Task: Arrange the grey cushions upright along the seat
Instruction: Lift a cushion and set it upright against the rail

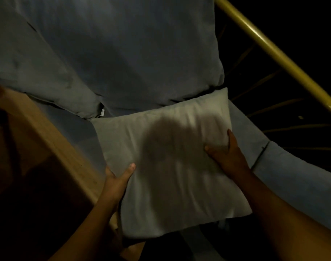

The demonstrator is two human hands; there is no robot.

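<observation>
A pale grey square fabric cushion [172, 166] fills the middle of the view, creased and dimly lit, with a dark shadow across its centre. It is held over the blue-grey padded seat [292, 178], its far edge touching or just overlapping the cushions behind; whether it rests on the seat cannot be told. The left hand [117, 178] grips its edge at about 8 o'clock, thumb pressed on the front face, the other fingers hidden behind. The right hand [226, 153] clamps the edge at about 3 o'clock, thumb on the front face and fingers curled round the side.

Beyond the cushion, at 12 o'clock, a large darker blue-grey cushion [142, 53] leans up against the back. Beside it at 10 o'clock lies a second blue-grey cushion [38, 72], its corner carrying a small white label [102, 112]. A tan wooden surface [53, 144] runs along 9 o'clock. At 2 o'clock a yellow metal rail [274, 49] slants across a dark background.
</observation>
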